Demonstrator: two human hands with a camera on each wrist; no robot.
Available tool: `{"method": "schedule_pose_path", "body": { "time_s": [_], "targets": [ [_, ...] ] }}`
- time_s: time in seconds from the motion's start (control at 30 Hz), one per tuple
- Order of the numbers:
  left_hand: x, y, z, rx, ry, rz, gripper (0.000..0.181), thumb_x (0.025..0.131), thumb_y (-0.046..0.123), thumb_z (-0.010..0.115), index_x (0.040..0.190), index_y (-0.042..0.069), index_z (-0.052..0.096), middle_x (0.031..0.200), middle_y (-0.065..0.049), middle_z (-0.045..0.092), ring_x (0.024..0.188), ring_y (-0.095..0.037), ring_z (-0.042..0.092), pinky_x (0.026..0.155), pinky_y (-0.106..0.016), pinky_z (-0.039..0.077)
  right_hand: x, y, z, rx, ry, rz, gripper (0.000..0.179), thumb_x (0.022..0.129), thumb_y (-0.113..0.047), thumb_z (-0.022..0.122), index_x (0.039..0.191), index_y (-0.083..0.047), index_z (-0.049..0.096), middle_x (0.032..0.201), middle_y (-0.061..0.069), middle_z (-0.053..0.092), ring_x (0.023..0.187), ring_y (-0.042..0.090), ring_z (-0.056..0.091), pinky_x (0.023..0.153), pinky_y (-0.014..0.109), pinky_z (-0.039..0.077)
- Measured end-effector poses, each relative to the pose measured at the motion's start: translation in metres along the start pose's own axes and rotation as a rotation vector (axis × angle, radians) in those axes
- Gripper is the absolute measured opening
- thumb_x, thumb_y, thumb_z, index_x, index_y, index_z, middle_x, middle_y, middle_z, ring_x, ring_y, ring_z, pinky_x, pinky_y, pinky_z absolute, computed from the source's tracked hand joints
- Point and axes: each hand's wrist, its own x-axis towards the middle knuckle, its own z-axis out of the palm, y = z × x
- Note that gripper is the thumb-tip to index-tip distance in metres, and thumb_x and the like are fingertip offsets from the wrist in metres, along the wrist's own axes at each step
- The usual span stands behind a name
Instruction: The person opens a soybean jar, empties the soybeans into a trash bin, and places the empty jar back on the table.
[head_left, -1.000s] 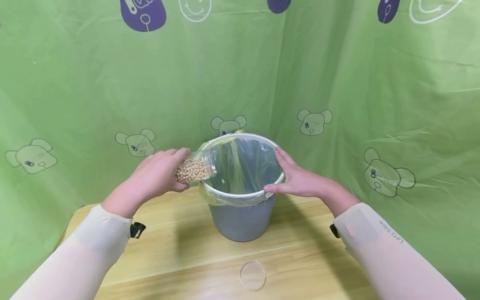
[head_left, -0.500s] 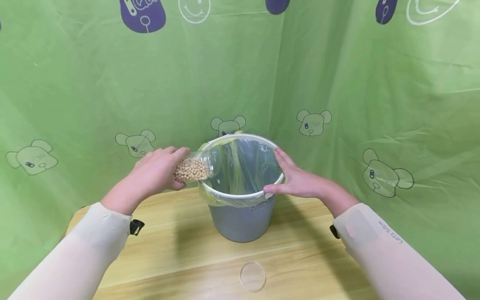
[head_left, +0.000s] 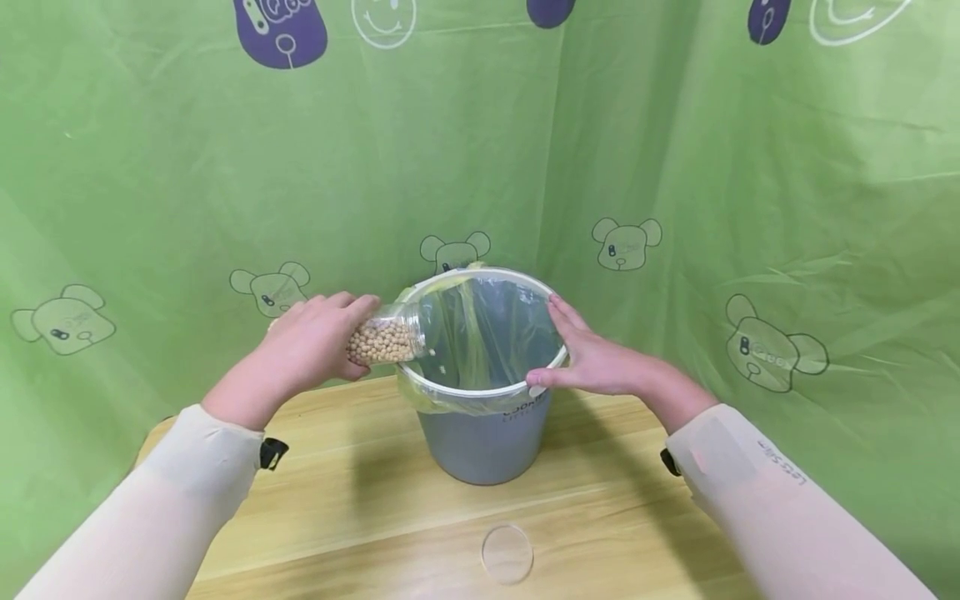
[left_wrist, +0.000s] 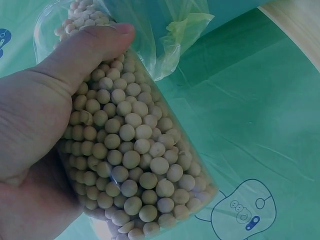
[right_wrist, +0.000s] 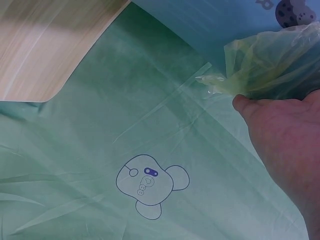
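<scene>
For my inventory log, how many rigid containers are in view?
2: the grey bin, standing on the table, and the clear jar, held sideways at the bin's rim by the left hand. Another could be hidden behind the bin.

From the head view, the left forearm (head_left: 150,508) slants toward two o'clock, the left hand (head_left: 317,340) curled in a grip. The right forearm (head_left: 787,500) slants toward ten, the right hand (head_left: 596,357) spread, fingers (head_left: 567,313) toward ten-thirty, thumb (head_left: 551,377) toward nine.
</scene>
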Motion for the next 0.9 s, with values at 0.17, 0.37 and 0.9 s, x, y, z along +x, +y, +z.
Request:
{"method": "schedule_pose_path", "body": {
  "time_s": [0.17,0.37,0.9],
  "targets": [
    [0.0004,0.0008,-0.0013,0.006,-0.002,-0.003,0.089,0.072,0.027,0.1,0.149,0.013,0.058,0.13,-0.015,0.074,0.108,-0.04,0.072,0.09,-0.059,0.062,0.0,-0.0006,-0.0009,-0.004,0.0,0.0,0.133,0.093,-0.066,0.075,0.172,-0.002,-0.01,0.181,0.01,-0.025,0.167,0.054,0.003,0.132,0.072,0.02],
    [0.001,0.0025,-0.0024,0.009,-0.019,-0.021,0.094,0.072,0.029,0.1,0.154,0.014,0.055,0.135,-0.017,0.072,0.112,-0.04,0.071,0.094,-0.059,0.062,0.0004,0.0002,-0.0005,-0.006,-0.001,0.002,0.133,0.092,-0.066,0.075,0.172,-0.002,-0.011,0.181,0.01,-0.025,0.168,0.052,0.001,0.132,0.071,0.019],
    [0.0022,0.0048,-0.004,0.041,-0.024,-0.013,0.093,0.073,0.029,0.1,0.153,0.015,0.056,0.139,-0.018,0.071,0.112,-0.041,0.071,0.094,-0.058,0.062,-0.0016,-0.0012,-0.0004,0.007,-0.005,0.003,0.132,0.093,-0.066,0.074,0.172,-0.003,-0.011,0.181,0.011,-0.025,0.168,0.053,0.002,0.132,0.072,0.019]
  ]
}}
